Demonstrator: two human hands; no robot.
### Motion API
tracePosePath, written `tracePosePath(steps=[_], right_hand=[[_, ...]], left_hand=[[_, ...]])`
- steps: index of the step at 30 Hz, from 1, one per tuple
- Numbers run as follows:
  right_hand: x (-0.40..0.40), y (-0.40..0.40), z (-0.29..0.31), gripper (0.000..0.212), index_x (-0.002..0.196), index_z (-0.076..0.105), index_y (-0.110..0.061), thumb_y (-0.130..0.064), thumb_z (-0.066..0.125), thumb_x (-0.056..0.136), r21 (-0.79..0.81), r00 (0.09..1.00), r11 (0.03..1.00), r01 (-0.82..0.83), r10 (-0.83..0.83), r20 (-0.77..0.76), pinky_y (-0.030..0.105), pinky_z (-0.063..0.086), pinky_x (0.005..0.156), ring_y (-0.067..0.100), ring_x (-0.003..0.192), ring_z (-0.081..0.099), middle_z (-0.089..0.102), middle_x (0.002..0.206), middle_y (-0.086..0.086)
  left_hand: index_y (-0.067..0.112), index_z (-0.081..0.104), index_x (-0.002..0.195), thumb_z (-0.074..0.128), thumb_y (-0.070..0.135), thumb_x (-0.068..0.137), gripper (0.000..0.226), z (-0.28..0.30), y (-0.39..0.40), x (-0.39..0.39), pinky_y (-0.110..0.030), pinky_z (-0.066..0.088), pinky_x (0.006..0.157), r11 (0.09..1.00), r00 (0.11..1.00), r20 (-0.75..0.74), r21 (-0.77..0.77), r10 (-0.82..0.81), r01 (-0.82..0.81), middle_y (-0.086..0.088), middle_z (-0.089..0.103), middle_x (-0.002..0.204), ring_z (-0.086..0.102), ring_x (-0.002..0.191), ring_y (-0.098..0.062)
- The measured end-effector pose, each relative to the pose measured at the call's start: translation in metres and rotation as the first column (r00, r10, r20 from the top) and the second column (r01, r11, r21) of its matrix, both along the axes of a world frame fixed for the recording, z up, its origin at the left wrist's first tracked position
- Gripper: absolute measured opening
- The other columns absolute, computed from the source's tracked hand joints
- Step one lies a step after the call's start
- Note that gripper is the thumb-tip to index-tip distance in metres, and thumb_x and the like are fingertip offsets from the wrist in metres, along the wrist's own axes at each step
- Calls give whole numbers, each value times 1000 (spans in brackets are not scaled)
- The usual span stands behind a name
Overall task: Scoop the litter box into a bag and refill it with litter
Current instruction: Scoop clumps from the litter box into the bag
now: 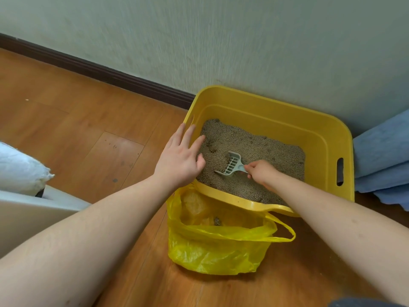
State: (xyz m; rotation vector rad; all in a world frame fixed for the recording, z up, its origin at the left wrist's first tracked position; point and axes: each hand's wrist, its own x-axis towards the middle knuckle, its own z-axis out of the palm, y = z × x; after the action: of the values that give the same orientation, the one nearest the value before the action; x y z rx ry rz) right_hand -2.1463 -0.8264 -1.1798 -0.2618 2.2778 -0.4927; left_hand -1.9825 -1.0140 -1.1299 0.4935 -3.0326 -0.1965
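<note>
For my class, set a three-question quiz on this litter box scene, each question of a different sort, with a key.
1. True or false: the right hand grips the handle of the grey scoop.
2. Where does the open yellow bag stand?
A. inside the litter box
B. on the floor against the litter box's near rim
C. by the blue cloth
3. Fill in: the left hand, fingers spread, is over the left ____ of the yellow litter box.

Key: 1 true; 2 B; 3 rim.
</note>
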Motion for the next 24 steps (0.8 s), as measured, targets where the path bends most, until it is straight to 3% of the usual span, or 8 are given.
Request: tracePosePath(steps=[7,13,17,24], right_hand=[[-2,-36,-14,27,115,68,-21,-31,48,99,-71,993,997,23,-31,-111,25,36,53,16,61,53,69,85,0],[-10,-47,-19,29,120,65,-21,-33,50,98,-98,993,994,56,-65,-96,24,34,51,11,64,55,71,97,-1],[-13,-43,-21,30,122,64,-22,-34,49,99,-178,993,983,44,-63,-98,24,28,47,8,51,45,70,87,-3],[-19,-33,-19,28,121,65,-22,-30,50,99,-273,996,961,-45,22,-85,24,30,48,11,53,43,71,89,-4]], left_hand=[[4,50,129,32,40,87,59,-2,0,1,-44,21,119,996,997,-51,69,52,-49,-21,25,156,18,147,-33],[10,33,149,26,45,89,70,1,1,0,-37,5,119,997,998,6,44,56,-56,-15,13,161,6,150,-29],[11,26,152,22,47,88,73,2,1,0,-37,3,119,998,998,19,23,52,-52,-15,12,162,6,150,-29],[12,26,152,21,46,88,74,2,1,-1,-40,9,121,999,999,21,26,46,-46,-14,13,162,6,150,-29]])
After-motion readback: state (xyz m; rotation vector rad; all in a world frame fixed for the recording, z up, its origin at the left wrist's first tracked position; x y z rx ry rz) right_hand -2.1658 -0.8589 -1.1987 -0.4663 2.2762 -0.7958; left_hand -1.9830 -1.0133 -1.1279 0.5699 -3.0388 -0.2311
